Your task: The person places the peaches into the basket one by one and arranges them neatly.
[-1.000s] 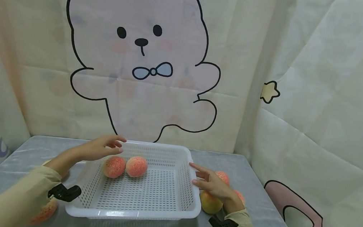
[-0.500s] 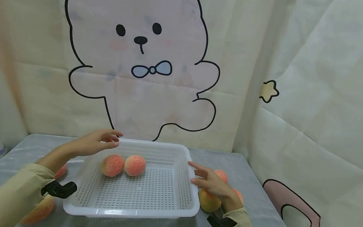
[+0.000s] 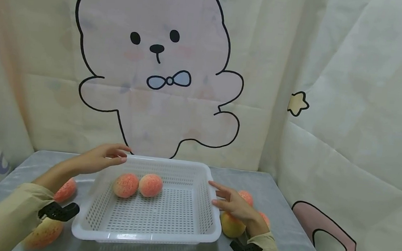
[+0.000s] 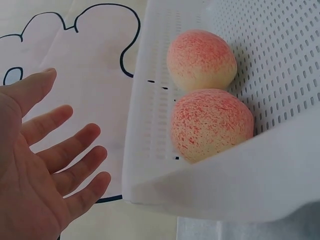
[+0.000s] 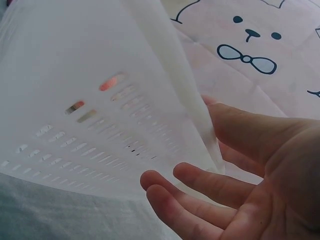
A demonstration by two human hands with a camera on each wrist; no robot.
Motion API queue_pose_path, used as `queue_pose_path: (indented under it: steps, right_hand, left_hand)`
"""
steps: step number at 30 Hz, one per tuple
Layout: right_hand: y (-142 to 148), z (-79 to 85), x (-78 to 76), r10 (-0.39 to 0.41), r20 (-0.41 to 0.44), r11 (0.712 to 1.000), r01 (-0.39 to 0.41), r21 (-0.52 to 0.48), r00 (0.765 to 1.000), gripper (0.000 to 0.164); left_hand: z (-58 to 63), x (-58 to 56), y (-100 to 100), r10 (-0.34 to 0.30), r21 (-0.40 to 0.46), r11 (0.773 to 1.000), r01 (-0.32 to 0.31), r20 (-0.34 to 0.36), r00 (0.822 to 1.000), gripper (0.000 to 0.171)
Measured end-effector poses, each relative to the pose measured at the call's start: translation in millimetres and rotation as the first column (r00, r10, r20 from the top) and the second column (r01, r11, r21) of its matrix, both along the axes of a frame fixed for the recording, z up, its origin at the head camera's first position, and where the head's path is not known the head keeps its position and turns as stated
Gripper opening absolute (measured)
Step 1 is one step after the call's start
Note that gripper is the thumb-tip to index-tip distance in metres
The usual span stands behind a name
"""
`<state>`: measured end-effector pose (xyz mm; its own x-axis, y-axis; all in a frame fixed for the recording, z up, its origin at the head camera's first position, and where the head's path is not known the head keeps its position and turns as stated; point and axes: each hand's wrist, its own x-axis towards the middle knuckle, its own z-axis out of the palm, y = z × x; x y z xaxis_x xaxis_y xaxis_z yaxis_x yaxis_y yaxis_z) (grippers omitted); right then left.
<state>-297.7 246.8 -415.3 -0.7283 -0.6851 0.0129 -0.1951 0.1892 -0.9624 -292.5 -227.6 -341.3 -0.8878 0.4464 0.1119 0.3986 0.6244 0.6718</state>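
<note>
A white perforated plastic basket [image 3: 155,238] stands on the table, holding two pink-and-yellow peaches side by side at its left: one peach [image 3: 126,185] and another peach [image 3: 150,185]. By the basket's back left corner, my left hand [image 3: 99,159] hovers with nothing in it. The left wrist view shows that hand's spread fingers [image 4: 70,150] apart from the rim. At the right rim is my right hand [image 3: 235,204], its fingertips touching the edge. In the right wrist view, the right hand's loosely bent fingers [image 5: 200,195] lie outside the basket wall.
To the left of the basket lie a pink peach [image 3: 66,190] and a yellow-orange peach [image 3: 44,233], both partly behind my arm. Several more peaches sit to the right, including a yellowish peach [image 3: 232,225]. A printed curtain [image 3: 166,110] hangs behind the grey-covered table [image 3: 243,177].
My left hand has drawn back to the left, away from above the peaches, uncovering more of the peaches beside the basket. My right hand stays at the right rim.
</note>
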Motion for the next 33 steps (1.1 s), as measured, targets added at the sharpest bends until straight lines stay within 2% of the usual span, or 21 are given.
queue_pose_path:
  steps: [8, 15, 18, 21, 26, 33]
  right_hand:
    - [-1, -6.7, 6.1, 0.024, 0.024, 0.999, -0.023, -0.028, 0.999, 0.07]
    - [-5, -4.4, 1.4, 0.04, 0.001, 0.997, -0.04, -0.058, 0.999, 0.068]
    - [-3, -3.9, 0.5, 0.027, -0.017, 0.998, -0.028, -0.051, 0.999, 0.069]
    - [0, -6.0, 0.3, 0.022, -0.026, 0.998, -0.024, -0.05, 0.999, 0.069]
    - [2, -7.0, 2.0, 0.03, -0.015, 0.998, -0.031, -0.045, 0.999, 0.068]
    - [-1, -1.7, 1.2, 0.025, -0.019, 0.999, -0.025, -0.025, 1.0, 0.069]
  left_hand:
    - [-6.4, 1.8, -7, -0.033, 0.03, 0.999, 0.033, -0.021, 0.999, 0.051]
    - [-0.2, 1.0, -20, -0.03, 0.057, 0.998, 0.033, -0.049, 0.998, 0.05]
    - [-2.8, 1.6, -29, -0.024, 0.063, 0.998, 0.027, -0.042, 0.999, 0.05]
    - [-8.4, 4.9, -46, 0.01, 0.042, 0.999, -0.009, -0.025, 1.0, 0.052]
    - [-21.6, 14.0, -87, 0.093, -0.022, 0.995, -0.093, -0.006, 0.996, 0.053]
    - [-43.7, 24.8, -132, 0.157, -0.082, 0.985, -0.154, 0.029, 0.987, 0.06]
